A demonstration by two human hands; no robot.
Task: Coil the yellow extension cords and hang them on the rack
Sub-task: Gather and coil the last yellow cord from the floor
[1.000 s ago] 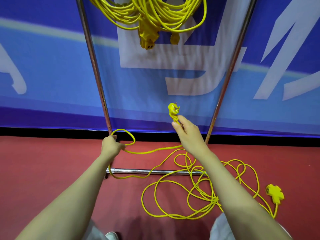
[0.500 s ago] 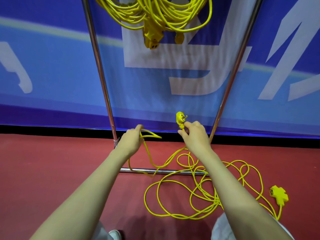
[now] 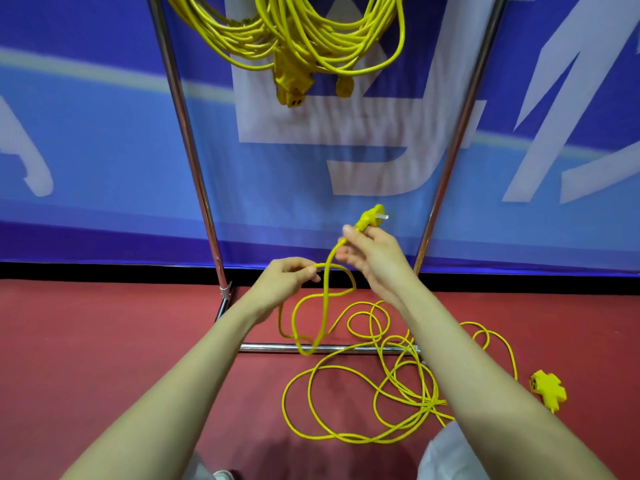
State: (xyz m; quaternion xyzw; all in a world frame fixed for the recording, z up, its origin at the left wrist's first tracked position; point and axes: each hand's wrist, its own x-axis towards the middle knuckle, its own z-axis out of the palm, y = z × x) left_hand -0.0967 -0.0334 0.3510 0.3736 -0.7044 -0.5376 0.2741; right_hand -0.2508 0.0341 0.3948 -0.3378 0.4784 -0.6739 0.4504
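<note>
Yellow extension cord (image 3: 429, 401), plug (image 3: 370, 218) end raised in your hands
Your right hand (image 3: 374, 258) grips the cord just below the plug; your left hand (image 3: 284, 278), blurred, appears to pinch a loop beside it. The rest lies tangled on the red floor (image 3: 104, 341) across the rack (image 3: 194, 161) base bar, socket block (image 3: 549, 389) at right; coiled cords (image 3: 311, 39) hang above

Shiny metal rack (image 3: 194, 174), smooth plastic cord (image 3: 346, 434), matt red floor (image 3: 104, 341).

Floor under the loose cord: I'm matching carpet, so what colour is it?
The floor is red, plainest in the head view.
</note>
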